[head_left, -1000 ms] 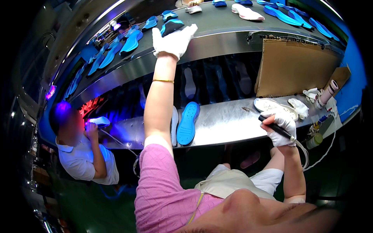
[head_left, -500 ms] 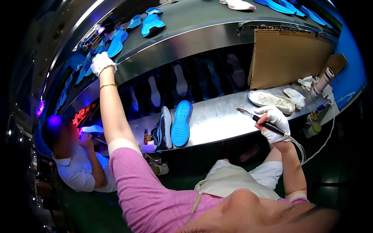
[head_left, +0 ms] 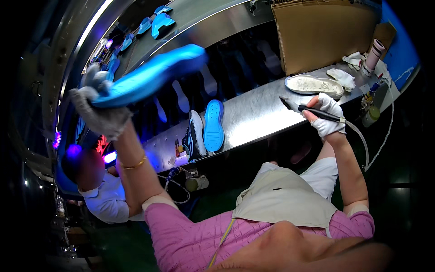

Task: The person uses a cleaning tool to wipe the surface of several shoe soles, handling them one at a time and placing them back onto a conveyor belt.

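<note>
My left hand [head_left: 100,106], in a white glove smeared by motion, grips one end of a blue shoe sole [head_left: 156,75] in the air at the left. In my right hand [head_left: 330,119], gloved with fingertips bare, is a black-handled brush [head_left: 319,112] with a pale tube running from its rear end. Its dark bristle tip points left over the metal shelf [head_left: 253,120]. Beyond that hand lies a white shoe sole [head_left: 312,85] with a mottled inside. Another blue sole [head_left: 213,127] leans upright beside a dark sneaker [head_left: 194,136] near the shelf's middle.
A conveyor belt [head_left: 195,10] carries several blue soles at the far left. Cardboard [head_left: 324,38] stands behind the shelf. White cloth [head_left: 340,79], a pink tube [head_left: 373,55] and a jar [head_left: 371,115] are at the right. A co-worker [head_left: 102,195] sits at the left.
My left hand has taken a blue sole from the belt and brought it toward me. My right hand still holds the brush. The view has shifted slightly.
</note>
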{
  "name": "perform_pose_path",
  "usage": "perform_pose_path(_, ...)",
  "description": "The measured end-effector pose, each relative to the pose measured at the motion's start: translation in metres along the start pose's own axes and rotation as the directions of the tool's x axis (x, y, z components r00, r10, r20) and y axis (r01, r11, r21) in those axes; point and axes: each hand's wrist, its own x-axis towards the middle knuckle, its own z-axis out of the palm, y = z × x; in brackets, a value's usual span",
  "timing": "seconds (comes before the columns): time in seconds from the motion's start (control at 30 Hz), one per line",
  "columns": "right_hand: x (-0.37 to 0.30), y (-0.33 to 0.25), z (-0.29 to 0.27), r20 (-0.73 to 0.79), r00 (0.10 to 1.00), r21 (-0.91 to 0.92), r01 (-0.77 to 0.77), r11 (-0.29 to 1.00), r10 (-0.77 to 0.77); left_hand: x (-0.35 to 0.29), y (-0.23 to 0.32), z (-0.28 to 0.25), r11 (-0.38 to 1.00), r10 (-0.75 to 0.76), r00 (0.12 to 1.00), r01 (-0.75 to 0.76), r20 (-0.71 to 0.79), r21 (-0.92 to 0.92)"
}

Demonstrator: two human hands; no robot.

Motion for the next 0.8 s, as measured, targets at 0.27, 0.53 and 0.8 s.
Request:
perform_pose_path(0.27, -0.019, 0.010, -0.009, -0.016, 0.995, 0.033, -0.097, 0.995, 0.098, -0.143, -0.197, 0.064, 0.089, -0.616, 0.521, 0.791, 0.590, -0.606)
perform_pose_path(0.53, -0.035, 0.026, 0.010, 0.094, 0.974, 0.047, -0.210, 0.977, 0.205, -0.280, -0.200, 0.093, -0.211, -0.737, 0.292, 0.757, 0.609, -0.618)
perform_pose_path(0.8, 0.006, 0.033, 0.051, 0.044, 0.999, -0.110, -0.023, 0.994, 0.028, -0.282, -0.211, 0.118, 0.099, -0.894, 0.381, 0.683, 0.237, -0.724)
